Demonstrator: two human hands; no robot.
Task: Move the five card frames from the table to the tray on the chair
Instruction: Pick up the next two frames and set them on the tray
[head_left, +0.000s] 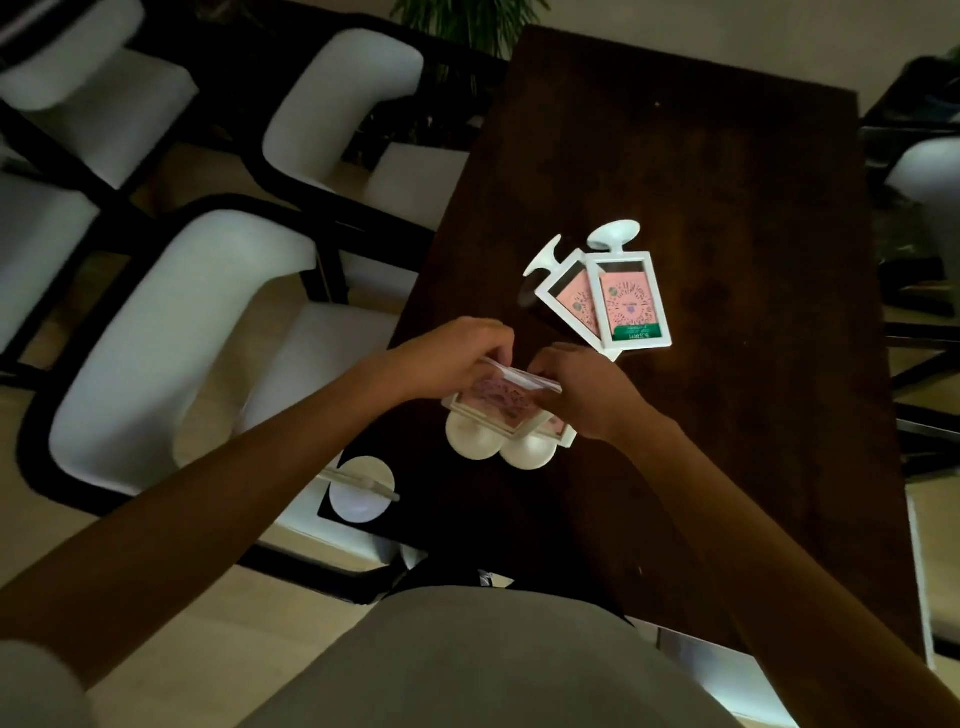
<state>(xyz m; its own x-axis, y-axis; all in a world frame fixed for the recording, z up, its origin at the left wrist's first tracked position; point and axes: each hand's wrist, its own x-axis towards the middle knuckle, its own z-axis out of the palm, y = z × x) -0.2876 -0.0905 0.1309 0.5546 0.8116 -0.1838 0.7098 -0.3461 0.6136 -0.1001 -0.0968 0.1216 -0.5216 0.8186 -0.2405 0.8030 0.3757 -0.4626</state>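
Left hand (447, 356): fingers curled on the far left edge of the near card frames (506, 410), apparently gripping.
Right hand (582, 387): closed on the right side of the same stack; how firmly, I cannot tell.
Near card frames: two or three overlapped at the tabletop's (727, 208) near left edge, round bases toward the person, long axis running near to far.
Far card frames (618, 299): two overlapping, just beyond the right hand, bases pointing far.
Tray (337, 512): dark, on the chair (171, 338) seat, left of and nearer than the hands; one frame already lies on it.
Key relation: the tray lies down-left, on the left hand's side.
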